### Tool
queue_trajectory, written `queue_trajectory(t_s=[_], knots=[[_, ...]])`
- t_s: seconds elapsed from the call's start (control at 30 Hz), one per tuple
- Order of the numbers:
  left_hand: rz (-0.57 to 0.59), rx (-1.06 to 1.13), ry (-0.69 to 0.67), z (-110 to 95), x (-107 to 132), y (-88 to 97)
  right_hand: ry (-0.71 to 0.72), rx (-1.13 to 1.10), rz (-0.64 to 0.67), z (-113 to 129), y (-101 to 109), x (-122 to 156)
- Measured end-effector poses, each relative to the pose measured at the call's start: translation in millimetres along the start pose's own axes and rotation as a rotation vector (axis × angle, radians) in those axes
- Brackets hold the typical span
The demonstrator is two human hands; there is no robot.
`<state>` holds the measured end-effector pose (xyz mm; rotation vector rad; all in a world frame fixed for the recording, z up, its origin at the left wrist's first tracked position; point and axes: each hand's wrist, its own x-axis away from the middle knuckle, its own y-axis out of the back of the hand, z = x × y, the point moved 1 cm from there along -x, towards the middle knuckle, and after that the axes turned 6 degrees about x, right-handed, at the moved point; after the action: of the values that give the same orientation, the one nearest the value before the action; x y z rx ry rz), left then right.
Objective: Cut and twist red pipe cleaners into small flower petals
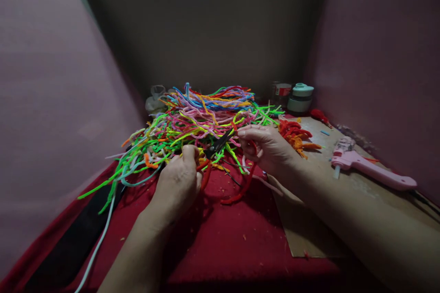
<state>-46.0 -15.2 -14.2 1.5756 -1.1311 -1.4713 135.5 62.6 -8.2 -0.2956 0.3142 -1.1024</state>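
My left hand [182, 178] is closed around the reddish handles of a pair of scissors [216, 145], whose dark blades point up and right toward my other hand. A red pipe cleaner [244, 191] is pinched in my right hand [263, 143]; its long end curls down above the red cloth, and a short end stands out by the fingertips. The blade tips lie close to that short end, but I cannot tell whether they touch it. Behind both hands spreads a big heap of pipe cleaners [195, 119] in green, pink, yellow, blue and other colours.
A red cloth [220, 247] covers the table. On the right, a cardboard sheet [302, 233] bears a pink glue gun [374, 169] and a bundle of red and orange pipe cleaner pieces [297, 135]. A lidded jar [300, 98] stands behind. At left lies a long black object [68, 242] beside a white cord [99, 247].
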Motion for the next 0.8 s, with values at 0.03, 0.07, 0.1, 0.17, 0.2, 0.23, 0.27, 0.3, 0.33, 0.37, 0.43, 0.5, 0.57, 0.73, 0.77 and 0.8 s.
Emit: queue_trajectory(t_s=[0.03,0.07,0.1,0.17,0.2,0.23,0.27,0.3,0.33,0.37,0.43,0.5,0.57,0.73,0.77,0.8], knots=[[0.007,-0.008,-0.002,0.2,0.1,0.0,0.007,0.007,-0.006,-0.4,0.2,0.0],[0.014,-0.017,-0.005,0.4,0.1,-0.2,0.012,0.012,-0.013,-0.7,0.3,0.0],[0.018,-0.029,-0.006,0.7,0.2,-0.5,0.015,0.015,-0.019,-0.9,0.3,0.1],[0.023,-0.048,-0.014,1.5,0.5,-1.4,0.020,0.014,-0.018,-1.3,0.2,0.3],[0.022,-0.055,-0.020,1.9,0.7,-2.0,0.023,0.014,-0.013,-1.4,0.1,0.5],[0.019,-0.061,-0.025,2.2,0.9,-2.6,0.024,0.018,-0.009,-1.5,0.1,0.7],[0.015,-0.066,-0.028,2.5,1.1,-3.1,0.022,0.027,-0.008,-1.7,0.2,0.9],[0.012,-0.072,-0.029,2.7,1.3,-3.5,0.020,0.040,-0.008,-1.9,0.4,1.0],[0.012,-0.080,-0.025,2.7,1.5,-3.7,0.020,0.052,-0.007,-2.2,0.6,1.0],[0.013,-0.088,-0.018,2.5,1.6,-3.7,0.022,0.062,-0.006,-2.4,0.8,1.0],[0.018,-0.103,-0.004,1.6,1.9,-3.2,0.037,0.070,-0.003,-2.8,1.2,0.8],[0.019,-0.107,0.002,0.2,2.0,-2.2,0.054,0.067,-0.004,-2.9,1.3,0.7],[0.016,-0.098,-0.001,-1.1,2.2,-1.5,0.064,0.068,-0.010,-2.6,1.1,0.8],[-0.001,-0.076,0.010,-3.0,2.4,-2.5,0.061,0.082,-0.036,0.4,-1.2,2.7],[-0.002,-0.076,0.011,-3.3,2.4,-2.9,0.058,0.085,-0.039,1.2,-1.8,3.2],[-0.002,-0.075,0.010,-3.6,2.3,-3.3,0.055,0.089,-0.043,1.9,-2.3,3.8]])
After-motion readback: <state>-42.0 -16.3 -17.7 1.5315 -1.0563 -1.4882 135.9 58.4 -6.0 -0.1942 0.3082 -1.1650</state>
